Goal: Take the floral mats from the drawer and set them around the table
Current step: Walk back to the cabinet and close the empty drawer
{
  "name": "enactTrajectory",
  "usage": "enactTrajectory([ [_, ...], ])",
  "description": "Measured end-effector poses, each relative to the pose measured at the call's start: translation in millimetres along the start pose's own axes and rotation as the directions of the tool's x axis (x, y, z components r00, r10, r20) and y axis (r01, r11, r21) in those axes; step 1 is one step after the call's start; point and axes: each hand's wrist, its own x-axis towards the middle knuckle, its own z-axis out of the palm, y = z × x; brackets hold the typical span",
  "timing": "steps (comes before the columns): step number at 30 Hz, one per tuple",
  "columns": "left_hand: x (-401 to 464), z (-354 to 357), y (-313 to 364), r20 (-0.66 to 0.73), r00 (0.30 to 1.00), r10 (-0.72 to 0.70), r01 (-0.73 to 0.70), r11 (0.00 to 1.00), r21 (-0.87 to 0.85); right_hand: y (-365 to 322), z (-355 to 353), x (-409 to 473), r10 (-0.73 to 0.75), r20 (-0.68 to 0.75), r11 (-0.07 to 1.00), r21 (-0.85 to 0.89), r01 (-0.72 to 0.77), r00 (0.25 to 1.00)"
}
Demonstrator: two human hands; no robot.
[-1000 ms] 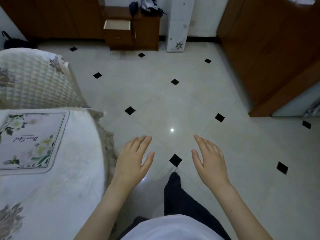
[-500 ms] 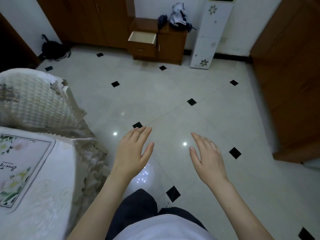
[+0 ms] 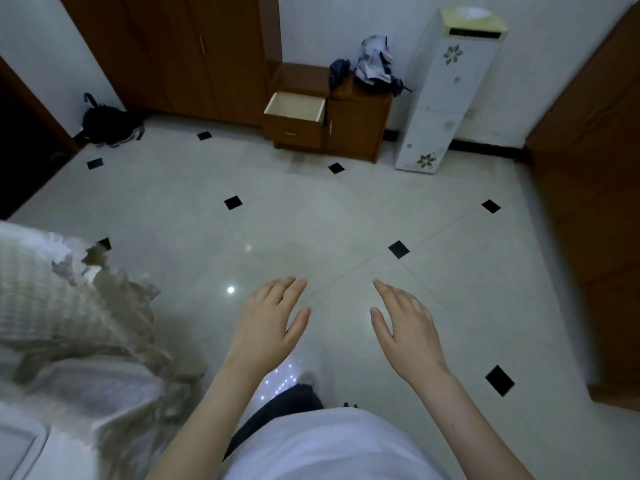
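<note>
My left hand (image 3: 270, 323) and my right hand (image 3: 405, 327) hover palm-down over the tiled floor, fingers straight, holding nothing. Far ahead, a low wooden cabinet (image 3: 349, 126) stands against the wall with its top drawer (image 3: 296, 109) pulled out; the drawer's inside looks pale and I cannot tell what it holds. The table (image 3: 104, 410) with its white cloth lies at the lower left. Only a corner of a floral mat (image 3: 17, 448) shows at the bottom left edge.
A chair with a quilted cover (image 3: 41, 292) stands beside the table. A tall white floral unit (image 3: 446, 88) is right of the cabinet, with clothes (image 3: 372, 65) piled on the cabinet top. A dark bag (image 3: 110, 124) lies at the left wall. Wooden doors line the right.
The view has swung away from the table toward the cabinet, which now looks nearer. The floral mat has slid almost out of view. Both hands stay open and empty.
</note>
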Motion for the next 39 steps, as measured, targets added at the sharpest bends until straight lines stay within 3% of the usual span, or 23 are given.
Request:
enactTrajectory([
  [10, 218, -39, -49, -0.039, 0.995, 0.089, -0.088, 0.995, 0.039, -3, -23, 204, -0.008, -0.067, 0.999, 0.037, 0.011, 0.998],
  [17, 335, 6, -58, 0.016, 1.000, 0.007, -0.008, 0.999, 0.040, 53, -16, 344, -0.043, 0.006, 0.997, 0.061, 0.043, 0.999],
  [24, 480, -9, -56, -0.071, 0.992, -0.108, 0.111, 0.993, 0.039, 82, -51, 508, -0.164, 0.068, 0.986, 0.044, 0.162, 0.984],
  [31, 582, -37, -86, -0.166, 0.964, -0.207, 0.216, 0.976, 0.036, 73, -60, 642, -0.278, 0.089, 0.960, 0.047, 0.275, 0.956],
  [39, 655, -38, -182, -0.121, 0.958, -0.260, 0.266, 0.963, 0.041, 32, -10, 756, -0.282, 0.100, 0.959, 0.049, 0.278, 0.954],
])
